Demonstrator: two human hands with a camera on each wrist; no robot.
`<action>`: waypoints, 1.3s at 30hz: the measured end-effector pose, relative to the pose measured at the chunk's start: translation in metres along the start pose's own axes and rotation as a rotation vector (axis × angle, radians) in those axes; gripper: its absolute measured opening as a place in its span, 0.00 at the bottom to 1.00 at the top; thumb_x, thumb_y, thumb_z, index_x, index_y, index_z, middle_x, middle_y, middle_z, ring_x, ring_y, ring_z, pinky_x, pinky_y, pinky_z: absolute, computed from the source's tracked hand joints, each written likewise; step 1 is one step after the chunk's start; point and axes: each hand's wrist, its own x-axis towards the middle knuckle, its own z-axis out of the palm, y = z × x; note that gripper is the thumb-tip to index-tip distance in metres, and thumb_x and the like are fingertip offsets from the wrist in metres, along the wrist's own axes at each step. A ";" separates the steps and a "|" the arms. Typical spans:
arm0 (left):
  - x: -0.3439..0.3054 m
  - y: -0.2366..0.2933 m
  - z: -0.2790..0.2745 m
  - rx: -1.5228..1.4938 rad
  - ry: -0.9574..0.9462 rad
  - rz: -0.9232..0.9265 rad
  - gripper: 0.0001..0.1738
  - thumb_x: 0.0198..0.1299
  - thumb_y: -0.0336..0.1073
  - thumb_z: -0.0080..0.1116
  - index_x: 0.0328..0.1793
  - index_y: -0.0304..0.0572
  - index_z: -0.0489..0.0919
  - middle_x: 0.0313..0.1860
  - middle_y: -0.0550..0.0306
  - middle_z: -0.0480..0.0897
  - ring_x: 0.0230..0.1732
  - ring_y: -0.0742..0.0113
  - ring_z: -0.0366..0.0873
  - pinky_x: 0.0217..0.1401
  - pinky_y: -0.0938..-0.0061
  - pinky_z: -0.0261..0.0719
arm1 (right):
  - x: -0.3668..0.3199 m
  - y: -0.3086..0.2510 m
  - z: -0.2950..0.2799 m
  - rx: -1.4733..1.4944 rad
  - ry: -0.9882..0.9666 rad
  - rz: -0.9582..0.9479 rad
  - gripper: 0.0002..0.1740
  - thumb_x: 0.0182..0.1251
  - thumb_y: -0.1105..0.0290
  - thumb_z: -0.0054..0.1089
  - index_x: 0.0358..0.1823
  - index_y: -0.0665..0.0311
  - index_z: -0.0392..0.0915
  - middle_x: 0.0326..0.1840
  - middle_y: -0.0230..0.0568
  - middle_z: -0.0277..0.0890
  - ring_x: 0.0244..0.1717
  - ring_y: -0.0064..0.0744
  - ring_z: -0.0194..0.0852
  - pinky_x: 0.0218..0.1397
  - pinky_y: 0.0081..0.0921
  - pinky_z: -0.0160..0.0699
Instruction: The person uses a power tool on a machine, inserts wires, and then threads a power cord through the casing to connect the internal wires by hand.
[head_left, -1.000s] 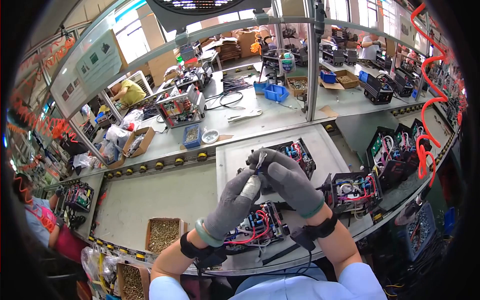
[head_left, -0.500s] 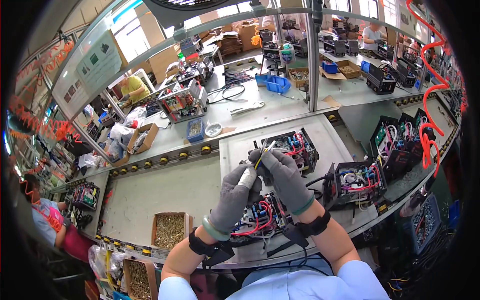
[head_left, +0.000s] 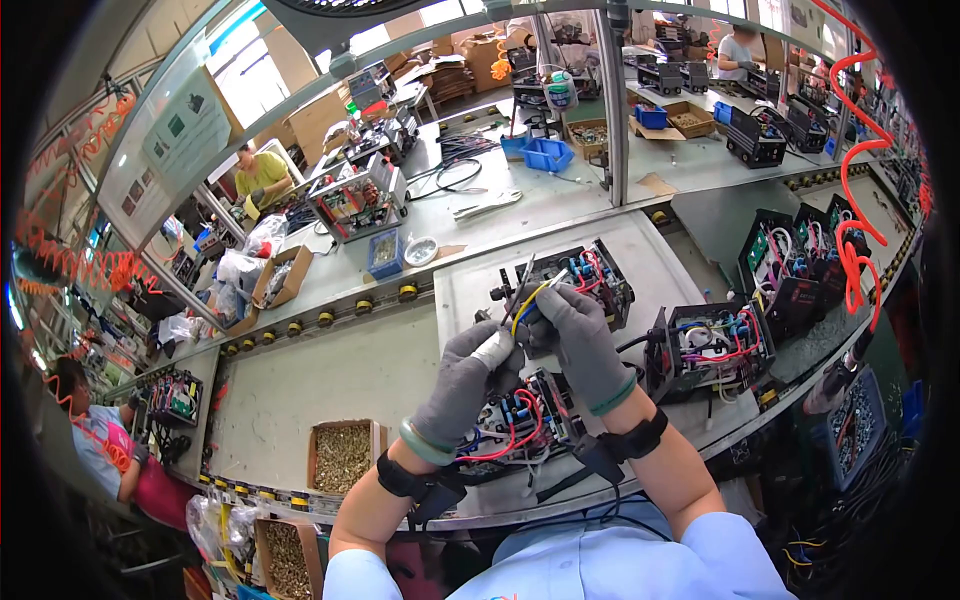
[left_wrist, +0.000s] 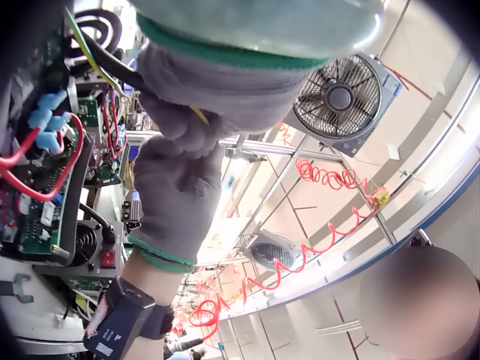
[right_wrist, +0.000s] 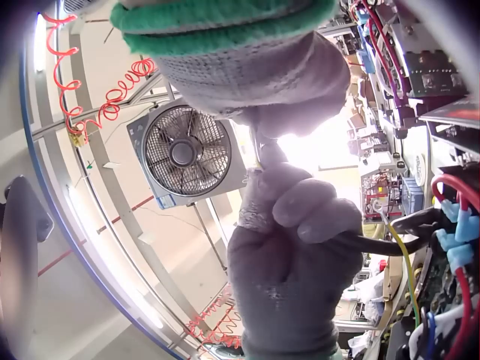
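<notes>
Both hands wear grey gloves and meet over the workbench. My left hand grips a black cable, seen leaving the fist in the right wrist view. From between the hands rise yellow and blue wires, their pale ends near the right fingertips. My right hand pinches these wires between thumb and fingers. White tape wraps a left finger or thumb. Directly below the hands sits an open electrical unit with red and blue-sleeved wiring; another open unit stands just behind them.
A third open unit stands right, with several more beyond it. A box of small metal parts lies front left. A red coiled hose hangs at the right. Across the rollers are a blue bin and a white dish.
The wires between the hands now show more plainly, fanned out and bent toward the right hand. The right hand has drawn slightly away from the left; the head view has shifted a little.
</notes>
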 end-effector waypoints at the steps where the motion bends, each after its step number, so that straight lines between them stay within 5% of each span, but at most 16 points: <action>1: 0.000 0.001 -0.001 0.001 -0.001 0.001 0.13 0.73 0.39 0.52 0.54 0.39 0.78 0.31 0.63 0.77 0.28 0.77 0.71 0.34 0.80 0.74 | 0.000 0.000 -0.001 0.051 -0.002 0.026 0.13 0.75 0.64 0.56 0.50 0.65 0.83 0.29 0.24 0.76 0.27 0.10 0.67 0.30 0.12 0.65; 4: 0.000 0.004 -0.003 -0.053 -0.104 -0.034 0.12 0.71 0.40 0.51 0.51 0.39 0.78 0.27 0.64 0.75 0.24 0.77 0.68 0.34 0.82 0.73 | -0.001 -0.001 -0.003 0.053 -0.114 0.044 0.14 0.72 0.69 0.58 0.53 0.68 0.80 0.36 0.30 0.80 0.35 0.16 0.76 0.41 0.16 0.76; 7: 0.000 0.002 -0.005 -0.041 -0.142 -0.065 0.13 0.70 0.41 0.52 0.49 0.39 0.77 0.24 0.66 0.72 0.21 0.80 0.65 0.29 0.84 0.68 | 0.004 0.006 -0.011 0.293 -0.257 0.118 0.18 0.70 0.72 0.58 0.58 0.71 0.77 0.44 0.36 0.82 0.45 0.24 0.82 0.54 0.23 0.80; 10: 0.001 0.002 -0.006 -0.112 -0.206 -0.048 0.13 0.70 0.42 0.52 0.49 0.39 0.77 0.21 0.69 0.69 0.19 0.81 0.62 0.24 0.83 0.62 | 0.002 0.008 -0.013 0.200 -0.284 0.110 0.20 0.70 0.72 0.58 0.60 0.72 0.76 0.47 0.39 0.82 0.50 0.28 0.83 0.58 0.25 0.81; 13: 0.003 0.003 -0.009 -0.166 -0.174 -0.041 0.14 0.69 0.43 0.54 0.48 0.39 0.77 0.21 0.70 0.68 0.17 0.82 0.60 0.22 0.83 0.56 | -0.004 -0.002 -0.005 0.047 -0.279 0.045 0.20 0.70 0.70 0.59 0.59 0.72 0.77 0.47 0.39 0.83 0.48 0.25 0.82 0.55 0.24 0.80; 16: 0.007 0.009 -0.009 -0.035 -0.338 -0.168 0.15 0.68 0.45 0.55 0.48 0.41 0.77 0.21 0.70 0.68 0.19 0.82 0.60 0.23 0.84 0.55 | -0.004 -0.010 0.005 -0.065 -0.294 0.026 0.18 0.71 0.67 0.60 0.56 0.71 0.79 0.43 0.36 0.82 0.45 0.23 0.80 0.52 0.22 0.80; 19: 0.009 0.012 0.016 0.202 -0.250 -0.140 0.17 0.66 0.46 0.58 0.48 0.38 0.77 0.22 0.68 0.69 0.21 0.78 0.64 0.26 0.80 0.63 | 0.006 -0.014 0.005 -0.253 -0.241 -0.080 0.17 0.72 0.63 0.59 0.52 0.70 0.80 0.38 0.32 0.79 0.39 0.20 0.77 0.45 0.20 0.78; 22: 0.011 0.002 0.028 0.594 -0.035 0.508 0.18 0.61 0.38 0.66 0.50 0.34 0.75 0.34 0.61 0.82 0.33 0.65 0.80 0.41 0.66 0.80 | 0.010 -0.009 0.007 -0.160 -0.099 -0.097 0.16 0.75 0.60 0.56 0.45 0.68 0.81 0.34 0.29 0.76 0.33 0.17 0.73 0.37 0.19 0.75; 23: 0.012 0.000 0.030 0.590 -0.036 0.509 0.18 0.61 0.38 0.66 0.50 0.34 0.75 0.34 0.61 0.82 0.33 0.65 0.80 0.41 0.66 0.80 | 0.010 -0.009 0.006 -0.087 -0.041 -0.071 0.16 0.76 0.60 0.55 0.42 0.68 0.81 0.33 0.28 0.75 0.32 0.16 0.72 0.35 0.18 0.73; 25: 0.013 -0.006 0.034 0.997 0.279 0.514 0.17 0.60 0.36 0.67 0.50 0.37 0.75 0.34 0.62 0.83 0.33 0.66 0.80 0.38 0.65 0.80 | 0.008 -0.011 0.011 -0.093 -0.026 -0.107 0.16 0.76 0.60 0.54 0.39 0.67 0.81 0.32 0.28 0.75 0.32 0.14 0.71 0.35 0.17 0.71; 27: 0.026 -0.018 0.032 0.900 0.335 0.651 0.12 0.68 0.41 0.59 0.48 0.41 0.75 0.28 0.67 0.77 0.27 0.72 0.75 0.30 0.69 0.75 | 0.013 -0.009 0.013 -0.172 0.031 -0.239 0.16 0.77 0.61 0.53 0.40 0.67 0.81 0.31 0.28 0.75 0.31 0.13 0.69 0.34 0.17 0.70; 30: 0.034 -0.005 0.039 0.320 0.139 0.362 0.20 0.78 0.51 0.40 0.41 0.46 0.74 0.22 0.71 0.68 0.20 0.81 0.63 0.22 0.82 0.60 | 0.026 -0.013 0.013 -0.167 0.104 -0.218 0.17 0.74 0.61 0.52 0.36 0.68 0.81 0.28 0.30 0.75 0.29 0.18 0.69 0.32 0.21 0.69; 34: 0.058 -0.004 0.052 -0.136 0.197 0.080 0.15 0.77 0.48 0.42 0.39 0.52 0.73 0.21 0.72 0.70 0.18 0.81 0.62 0.19 0.80 0.59 | 0.077 0.003 -0.007 -0.297 0.165 -0.172 0.17 0.69 0.62 0.53 0.32 0.69 0.83 0.27 0.37 0.78 0.27 0.26 0.71 0.33 0.25 0.72; 39: 0.084 -0.030 0.048 -0.141 0.310 0.061 0.14 0.75 0.47 0.45 0.39 0.51 0.74 0.21 0.69 0.72 0.18 0.77 0.67 0.20 0.78 0.65 | 0.106 0.008 -0.011 -0.564 0.197 0.103 0.10 0.66 0.70 0.54 0.36 0.67 0.83 0.32 0.44 0.81 0.34 0.29 0.77 0.43 0.27 0.77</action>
